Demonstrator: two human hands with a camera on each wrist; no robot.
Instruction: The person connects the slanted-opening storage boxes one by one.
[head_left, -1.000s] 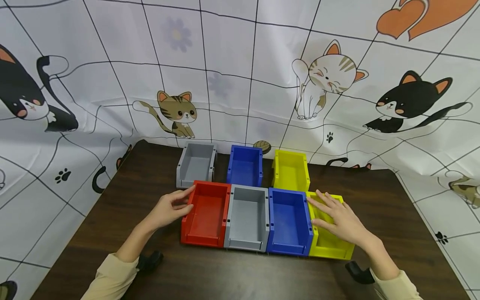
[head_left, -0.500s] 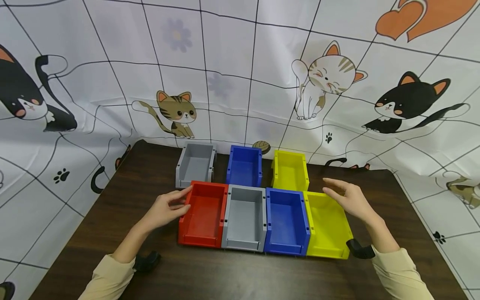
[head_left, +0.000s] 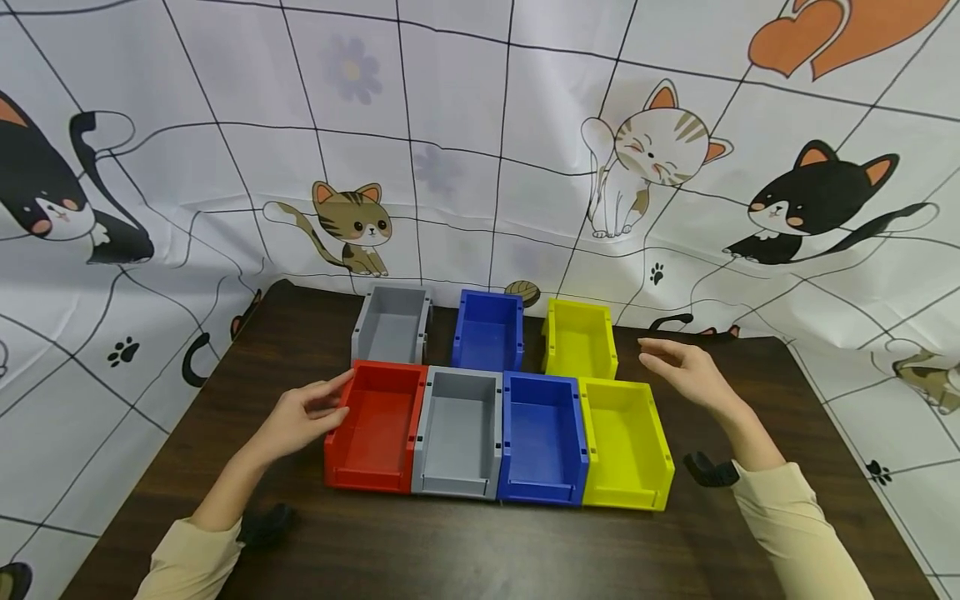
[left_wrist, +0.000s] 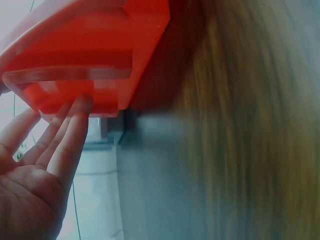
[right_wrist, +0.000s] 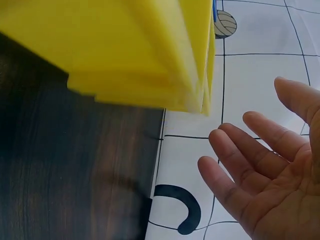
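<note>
Both spread: left hand (head_left: 296,421) touching red bin (head_left: 377,433), right hand (head_left: 688,373) apart; dark table (head_left: 480,550), cat-print backdrop (head_left: 461,100).

Four front bins (head_left: 459,433) are arranged side by side on the surface (head_left: 495,550). Three rear bins (head_left: 489,329) are spaced behind them, before the backdrop (head_left: 457,208). The left grip (head_left: 296,421) is positioned at the leftmost front bin (head_left: 381,425), the right grip (head_left: 693,375) right of the rear bins.
</note>
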